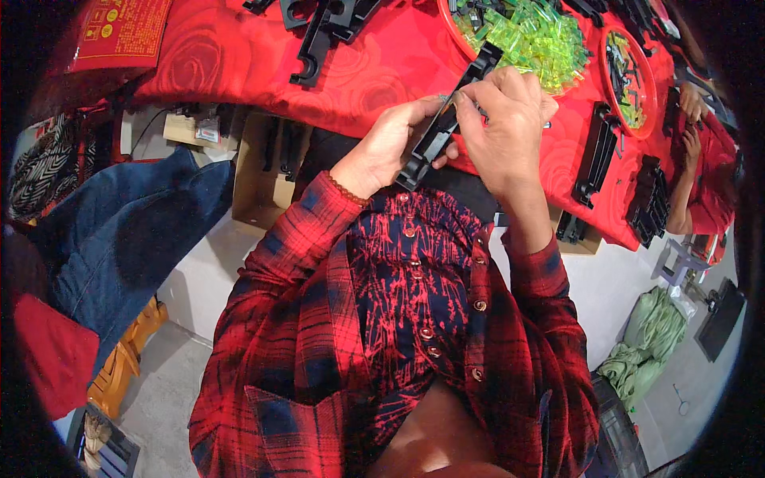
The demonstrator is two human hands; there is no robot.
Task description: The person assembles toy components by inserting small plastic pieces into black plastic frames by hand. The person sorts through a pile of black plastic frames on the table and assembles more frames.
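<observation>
A long, narrow black plastic part with notched edges is held slanted above the near edge of the red-covered table. My left hand grips it from the left side, fingers wrapped behind it. Fingertips of my right hand are pinched together against the part's upper half; what they hold, if anything, is too small and covered to name. Just beyond my hands, a round red basin holds a heap of translucent yellow-green plastic pieces.
More black parts lie at the table's far side, with others at the right. A smaller red basin holds mixed small pieces. Another person's hands are at the right. A cardboard box stands under the table.
</observation>
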